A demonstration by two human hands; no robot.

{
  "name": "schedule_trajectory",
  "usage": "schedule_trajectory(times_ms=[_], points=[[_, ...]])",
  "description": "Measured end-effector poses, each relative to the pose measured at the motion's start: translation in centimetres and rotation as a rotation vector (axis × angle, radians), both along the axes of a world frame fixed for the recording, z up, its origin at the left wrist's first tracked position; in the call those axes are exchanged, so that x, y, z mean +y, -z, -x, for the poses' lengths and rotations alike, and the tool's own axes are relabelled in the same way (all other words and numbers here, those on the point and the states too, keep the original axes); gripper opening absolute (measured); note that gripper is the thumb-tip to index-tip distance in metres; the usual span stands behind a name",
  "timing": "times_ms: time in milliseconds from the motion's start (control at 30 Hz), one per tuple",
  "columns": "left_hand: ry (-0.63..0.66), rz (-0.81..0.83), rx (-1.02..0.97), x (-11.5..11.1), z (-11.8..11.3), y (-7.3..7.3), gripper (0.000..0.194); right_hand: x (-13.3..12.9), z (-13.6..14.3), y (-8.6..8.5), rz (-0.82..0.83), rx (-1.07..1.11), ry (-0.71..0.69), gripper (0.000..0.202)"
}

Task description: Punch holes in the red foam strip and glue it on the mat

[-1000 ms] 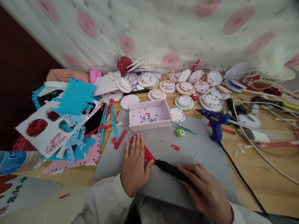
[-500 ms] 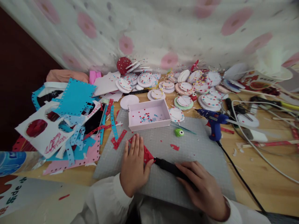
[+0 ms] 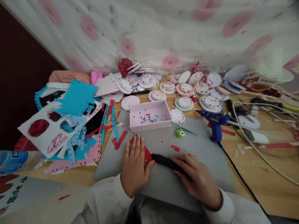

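Note:
My left hand (image 3: 134, 165) lies flat, fingers together, pressing a red foam piece (image 3: 147, 154) onto the grey cutting mat (image 3: 198, 149). My right hand (image 3: 198, 180) grips a black-handled cutting tool (image 3: 164, 161) whose tip meets the right edge of the red piece beside my left thumb. Most of the red piece is hidden under my left hand. Both sleeves are white.
A pink tray (image 3: 149, 115) with confetti dots sits behind my hands, a green punch (image 3: 179, 133) and a blue glue gun (image 3: 215, 123) to its right. Blue, red and white foam scraps (image 3: 70, 121) pile at the left. Decorated discs (image 3: 184, 85) line the wall; cables (image 3: 257, 146) run at right.
My right hand and the black tool have slid left and slightly away from me, closer to the red piece. My left hand stays pressed in place.

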State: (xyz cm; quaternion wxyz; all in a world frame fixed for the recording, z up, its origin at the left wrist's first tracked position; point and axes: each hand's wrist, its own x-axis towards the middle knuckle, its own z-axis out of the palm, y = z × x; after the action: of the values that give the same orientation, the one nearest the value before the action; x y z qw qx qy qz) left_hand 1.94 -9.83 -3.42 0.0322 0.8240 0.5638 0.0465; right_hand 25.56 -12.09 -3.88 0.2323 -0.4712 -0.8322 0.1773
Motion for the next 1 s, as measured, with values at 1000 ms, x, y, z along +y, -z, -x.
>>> schedule_trajectory(times_ms=[1000], points=[[0.379, 0.26, -0.273, -1.0, 4.2, -0.8, 0.069, 0.1, 0.3, 0.0, -0.024, -0.037, -0.026, 0.032]])
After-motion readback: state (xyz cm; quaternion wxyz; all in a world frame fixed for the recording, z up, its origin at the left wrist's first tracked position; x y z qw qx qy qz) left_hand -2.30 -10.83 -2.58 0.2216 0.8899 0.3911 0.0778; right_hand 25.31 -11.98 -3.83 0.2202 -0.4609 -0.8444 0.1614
